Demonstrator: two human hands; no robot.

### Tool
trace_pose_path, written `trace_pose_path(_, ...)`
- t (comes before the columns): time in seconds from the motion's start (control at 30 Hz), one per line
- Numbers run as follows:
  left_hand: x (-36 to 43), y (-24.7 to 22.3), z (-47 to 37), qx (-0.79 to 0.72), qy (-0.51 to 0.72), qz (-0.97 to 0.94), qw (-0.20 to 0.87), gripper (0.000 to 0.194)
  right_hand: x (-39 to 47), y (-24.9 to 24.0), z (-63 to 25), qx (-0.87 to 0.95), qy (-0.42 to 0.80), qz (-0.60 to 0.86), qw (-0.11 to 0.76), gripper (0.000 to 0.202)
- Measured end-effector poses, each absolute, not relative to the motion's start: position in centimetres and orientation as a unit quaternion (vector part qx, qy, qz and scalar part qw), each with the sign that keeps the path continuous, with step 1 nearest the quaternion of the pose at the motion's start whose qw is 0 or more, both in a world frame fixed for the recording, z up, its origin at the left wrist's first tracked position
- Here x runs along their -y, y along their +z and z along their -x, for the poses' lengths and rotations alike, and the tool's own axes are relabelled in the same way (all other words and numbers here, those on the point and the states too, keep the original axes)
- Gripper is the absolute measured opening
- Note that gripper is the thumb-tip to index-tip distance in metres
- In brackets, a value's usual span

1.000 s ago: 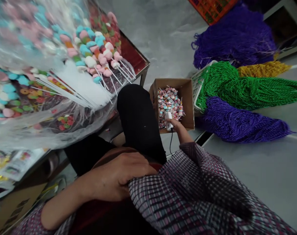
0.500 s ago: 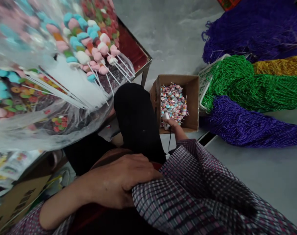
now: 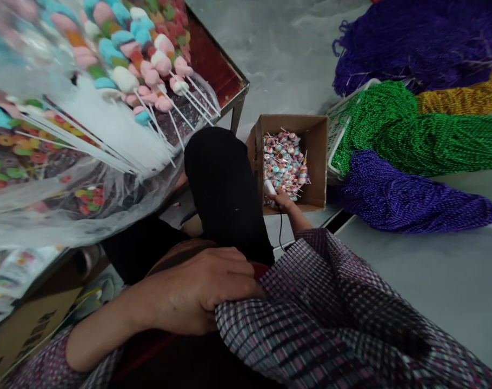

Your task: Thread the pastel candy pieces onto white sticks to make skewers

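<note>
My right hand (image 3: 283, 200) reaches down at the near edge of a cardboard box (image 3: 317, 162), closed round a small white device (image 3: 269, 188) with a dark cord (image 3: 280, 229). Wrapped candies on sticks (image 3: 285, 156) fill much of the box bottom. Across my lap lies my left hand (image 3: 207, 283), its fingers curled at the edge of my checked sleeve (image 3: 278, 329); the fingertips are hidden, and what they hold, if anything, cannot be made out.
Skewered marshmallow candies (image 3: 124, 78) and white sticks lie in clear plastic on a red-topped table (image 3: 213, 59) at the left. Green strands (image 3: 392, 129) overflow a white basket (image 3: 338, 121), beside purple bundles (image 3: 416, 194). Flattened cardboard (image 3: 35, 329) is at lower left.
The whole view has shifted slightly, so most things sit a little higher. In my right hand, the white device has tilted and lies lower against the candies.
</note>
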State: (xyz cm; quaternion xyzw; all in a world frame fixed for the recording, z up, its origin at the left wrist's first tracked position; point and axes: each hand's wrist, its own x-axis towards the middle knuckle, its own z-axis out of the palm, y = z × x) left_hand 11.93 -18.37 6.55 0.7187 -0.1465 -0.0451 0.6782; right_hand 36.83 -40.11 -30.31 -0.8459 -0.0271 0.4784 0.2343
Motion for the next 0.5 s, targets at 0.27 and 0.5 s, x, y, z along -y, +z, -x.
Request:
trace_pose_path(0.27,18.1,7.0,-11.1,0.161,-0.053,-0.761,0.626,0.027,45.4,-25.3,-36.5,-0.056,0.340,0.858,0.380,0.039)
trace_pose_path(0.5,17.5,8.3,-10.4,0.194,-0.024,-0.737,0.647,0.017,55.3,-20.4,-29.5,-0.196,0.229,0.859,0.413,0.033)
